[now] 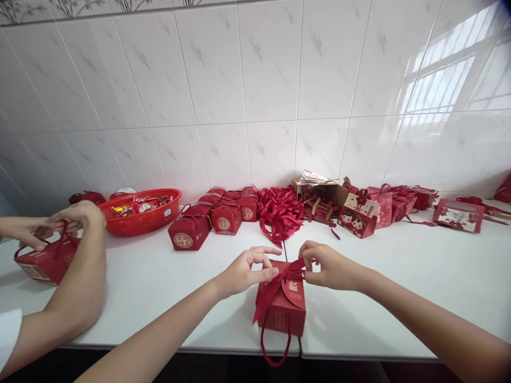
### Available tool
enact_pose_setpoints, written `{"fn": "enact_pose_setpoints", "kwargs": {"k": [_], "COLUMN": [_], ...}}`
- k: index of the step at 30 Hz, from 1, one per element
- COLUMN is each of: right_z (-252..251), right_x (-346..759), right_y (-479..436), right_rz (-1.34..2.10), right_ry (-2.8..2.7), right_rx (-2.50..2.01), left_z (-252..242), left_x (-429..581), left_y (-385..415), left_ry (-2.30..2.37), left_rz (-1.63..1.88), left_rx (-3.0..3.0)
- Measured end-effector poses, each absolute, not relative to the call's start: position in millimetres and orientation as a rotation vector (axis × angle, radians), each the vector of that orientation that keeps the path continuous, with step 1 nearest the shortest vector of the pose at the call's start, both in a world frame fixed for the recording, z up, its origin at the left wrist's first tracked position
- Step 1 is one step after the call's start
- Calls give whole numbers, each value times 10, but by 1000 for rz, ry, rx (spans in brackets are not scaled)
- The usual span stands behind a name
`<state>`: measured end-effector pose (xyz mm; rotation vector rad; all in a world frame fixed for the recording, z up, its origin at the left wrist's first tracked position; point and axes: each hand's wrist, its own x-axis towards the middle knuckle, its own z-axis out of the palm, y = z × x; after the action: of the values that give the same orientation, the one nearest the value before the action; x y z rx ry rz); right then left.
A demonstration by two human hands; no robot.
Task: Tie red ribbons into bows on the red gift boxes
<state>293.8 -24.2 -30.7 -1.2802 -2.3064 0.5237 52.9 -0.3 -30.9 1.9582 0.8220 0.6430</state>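
A red gift box (281,311) with gold print stands near the table's front edge, its rope handle (275,361) hanging down over the edge. Across its top lies a dark red ribbon (266,299), gathered into a knot or bow. My left hand (249,271) pinches the ribbon from the left side, thumb and forefinger together. From the right, my right hand (323,266) grips the ribbon's loop between thumb and curled fingers. Both hands are just above the lid; the fingertips partly hide the knot.
At the left, another person's hands (75,218) hold a red box (51,260). A red plastic basket (139,215) contains wrapped sweets. Along the wall stand several red boxes (191,226), a heap of red ribbons (281,210), an open carton (339,194) and a printed box (357,215).
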Motion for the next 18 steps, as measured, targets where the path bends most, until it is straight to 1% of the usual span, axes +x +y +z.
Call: {"fn": "enact_pose_setpoints", "kwargs": {"k": [3,6,12,18], "right_z": [-307,-288,-235,-229], "right_x": [2916,2908,2952,2963], "right_y": [-250,-259,-292,-308], "right_rz": [532,577,650,652], "right_ry": [-2299,-2285,-2253,-2253], "right_rx": [-1273,-1289,-1346,-1317], "left_z": [-290,-270,-238,-218], "left_x": [521,500,451,441], "left_y": [-22,-34,-24,-39], "left_ry": [844,893,1073,1229], "left_rz": [639,624,618,658], "left_rx": [1853,1917,2275,2783]}}
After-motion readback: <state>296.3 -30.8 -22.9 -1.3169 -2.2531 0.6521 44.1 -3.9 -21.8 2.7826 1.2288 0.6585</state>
